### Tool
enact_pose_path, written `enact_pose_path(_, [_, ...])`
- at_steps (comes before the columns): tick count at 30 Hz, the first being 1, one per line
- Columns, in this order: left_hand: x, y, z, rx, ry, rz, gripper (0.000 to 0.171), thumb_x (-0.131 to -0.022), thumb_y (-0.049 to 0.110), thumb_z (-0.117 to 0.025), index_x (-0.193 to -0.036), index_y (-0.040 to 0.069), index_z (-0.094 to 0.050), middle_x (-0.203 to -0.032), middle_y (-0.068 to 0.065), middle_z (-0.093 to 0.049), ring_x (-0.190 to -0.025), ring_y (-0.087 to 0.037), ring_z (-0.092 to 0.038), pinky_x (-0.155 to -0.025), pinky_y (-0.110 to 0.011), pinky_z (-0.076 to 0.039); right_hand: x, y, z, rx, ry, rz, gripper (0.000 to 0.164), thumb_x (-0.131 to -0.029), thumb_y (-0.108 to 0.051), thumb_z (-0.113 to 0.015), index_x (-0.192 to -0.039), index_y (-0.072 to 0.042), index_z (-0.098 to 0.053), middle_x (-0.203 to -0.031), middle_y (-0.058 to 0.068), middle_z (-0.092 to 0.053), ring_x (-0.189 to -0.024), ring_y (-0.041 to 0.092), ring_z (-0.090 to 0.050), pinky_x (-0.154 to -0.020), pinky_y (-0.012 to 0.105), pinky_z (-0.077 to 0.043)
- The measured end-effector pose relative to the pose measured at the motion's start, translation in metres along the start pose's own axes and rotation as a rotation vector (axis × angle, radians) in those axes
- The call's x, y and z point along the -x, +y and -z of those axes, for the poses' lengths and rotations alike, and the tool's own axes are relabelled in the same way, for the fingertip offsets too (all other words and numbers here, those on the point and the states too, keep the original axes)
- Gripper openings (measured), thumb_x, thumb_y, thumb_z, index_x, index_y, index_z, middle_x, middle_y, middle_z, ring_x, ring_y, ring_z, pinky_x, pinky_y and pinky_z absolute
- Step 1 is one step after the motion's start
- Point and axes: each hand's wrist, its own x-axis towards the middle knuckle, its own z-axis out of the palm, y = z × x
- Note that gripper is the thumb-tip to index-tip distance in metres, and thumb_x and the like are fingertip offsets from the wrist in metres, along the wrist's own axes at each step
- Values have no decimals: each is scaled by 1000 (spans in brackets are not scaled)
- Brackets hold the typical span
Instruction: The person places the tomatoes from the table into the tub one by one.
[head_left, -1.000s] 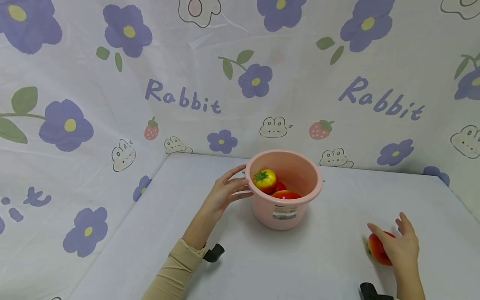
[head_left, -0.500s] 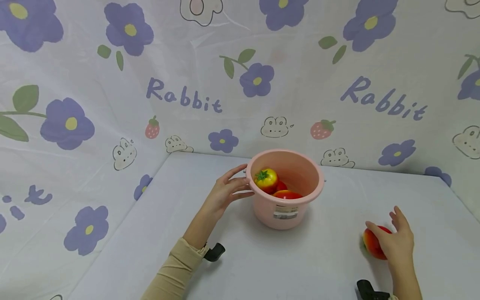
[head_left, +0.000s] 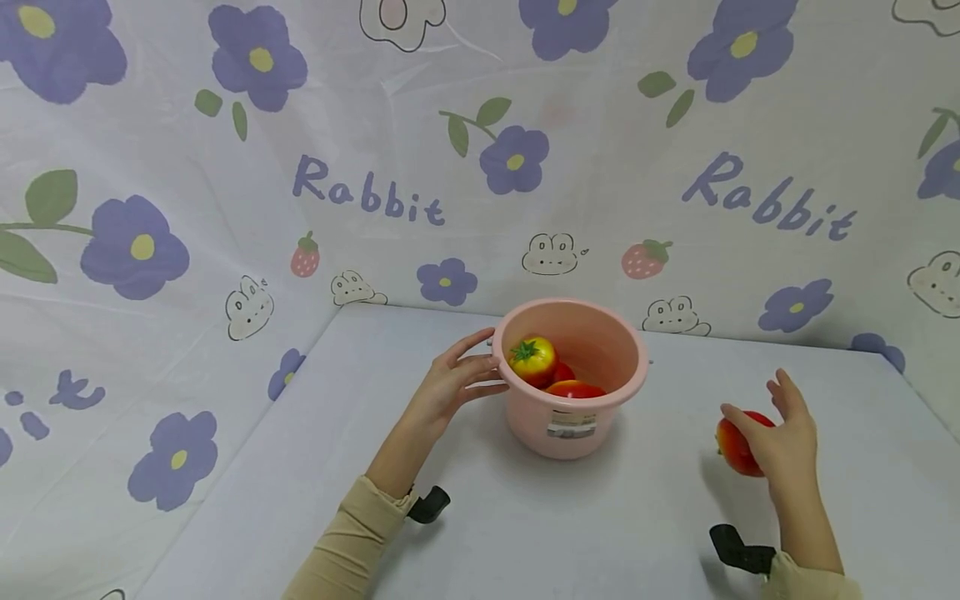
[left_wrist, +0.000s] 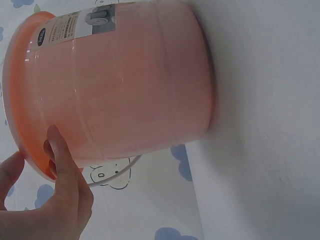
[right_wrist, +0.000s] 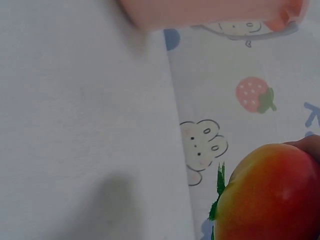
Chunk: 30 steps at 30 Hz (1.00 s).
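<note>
A pink bucket [head_left: 567, 427] stands upright on the table, with a yellow-red tomato [head_left: 534, 363] and other red fruit [head_left: 573, 389] inside. My left hand [head_left: 442, 385] holds its left rim; in the left wrist view the thumb is at the rim's edge and the fingers lie along the outer wall. To the right of the bucket, my right hand [head_left: 786, 442] grips a red tomato [head_left: 738, 446] between thumb and fingers, raised over the table with its shadow beneath. The right wrist view shows this tomato [right_wrist: 272, 195] close up, green leaves at one end.
A white-covered table [head_left: 637, 533] lies under everything. Behind it hangs a white cloth [head_left: 375, 250] printed with flowers, rabbits and strawberries. The bucket's thin wire handle [left_wrist: 117, 174] hangs down on its far side. Black wrist mounts [head_left: 429, 506] stick out from both wrists.
My right hand has lifted the tomato off the table and moved it away from me and slightly left. The left hand and bucket have kept their place.
</note>
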Motion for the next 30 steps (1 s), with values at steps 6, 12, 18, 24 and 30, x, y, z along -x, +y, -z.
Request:
enact_pose_path(6, [1, 1, 0, 0, -5, 1, 46, -94, 18, -63, -139, 24, -52, -134, -20, -59, -96, -17, -71, -97, -45, -55, -8, -20, 0, -17, 5, 36, 86, -95, -25, -60, -158, -28, -2, -165, 8, -13, -151, 41, -12, -108, 65, -36])
enact_pose_path(12, [2, 2, -1, -5, 1, -3, 46, -94, 18, -62, -139, 24, -53, -133, -19, -60, -96, -17, -70, -96, -45, -55, -15, -42, -3, -55, -4, 70, 85, -94, -27, -61, -157, -35, -4, -166, 6, -14, -152, 38, -12, -108, 64, -36])
enact_pose_path(18, [2, 0, -1, 1, 6, -1, 46, -94, 18, -64, -138, 23, -54, -132, -20, -60, -95, -17, -71, -95, -45, -55, -18, -61, -8, -75, 0, 112, 85, -94, -27, -62, -157, -34, -6, -166, 3, -15, -152, 36, -12, -110, 62, -35])
enact_pose_path(24, [2, 0, 0, -4, 5, -7, 47, -93, 19, -64, -139, 24, -53, -132, -20, -60, -95, -17, -71, -96, -45, -55, -18, -81, -14, -95, 10, 166, 85, -92, -26, -64, -157, -36, -9, -165, 1, -18, -153, 33, -15, -113, 61, -33])
enact_pose_path(30, [0, 0, 0, -7, -1, -10, 47, -93, 19, -64, -139, 24, -53, -132, -18, -61, -97, -18, -70, -96, -45, -55, -16, -102, -20, -123, 12, 182, 86, -92, -26, -65, -156, -39, -9, -165, -3, -17, -153, 28, -15, -114, 59, -32])
